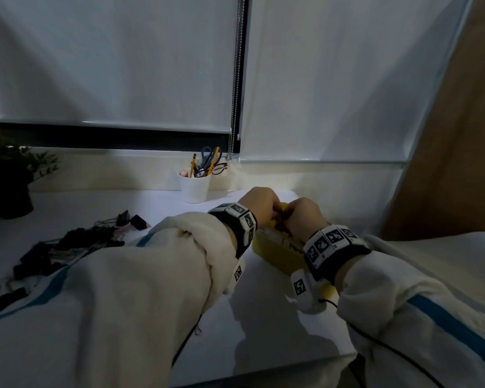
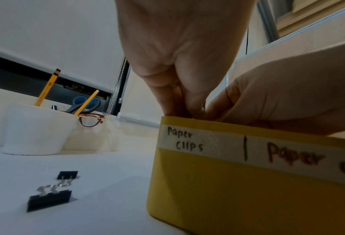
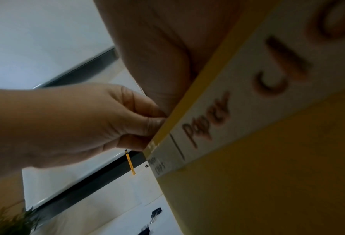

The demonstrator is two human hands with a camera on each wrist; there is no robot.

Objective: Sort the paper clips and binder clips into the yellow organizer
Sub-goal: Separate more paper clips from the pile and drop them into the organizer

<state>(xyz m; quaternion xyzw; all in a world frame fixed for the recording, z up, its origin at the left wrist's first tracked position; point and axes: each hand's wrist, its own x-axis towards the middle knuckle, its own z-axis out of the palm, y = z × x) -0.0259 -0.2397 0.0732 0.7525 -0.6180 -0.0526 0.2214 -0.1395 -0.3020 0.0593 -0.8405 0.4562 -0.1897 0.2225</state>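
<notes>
**Both hands bunched over the yellow organizer**

The person leans over the white desk [image 1: 263, 317] with both hands meeting at the top edge of the yellow organizer [image 2: 238, 198], which sits on the desk to the right of the clip pile. The left hand [image 2: 179, 52] points down, fingertips [image 2: 195, 105] pressed together and dipping just behind the rim above the label [image 2: 187, 141] reading "paper clips". The right hand [image 2: 288, 95] comes in from the side, fingers curled and bunched against the left hand's tips. Whatever they pinch is hidden behind the rim, so I cannot tell if either hand holds a clip.

Two black binder clips [image 2: 49, 200] lie on the desk just left of the organizer. A larger heap of clips [image 1: 76, 242] sits further left. A white cup [image 1: 194, 186] with pencils and scissors stands by the window.
</notes>
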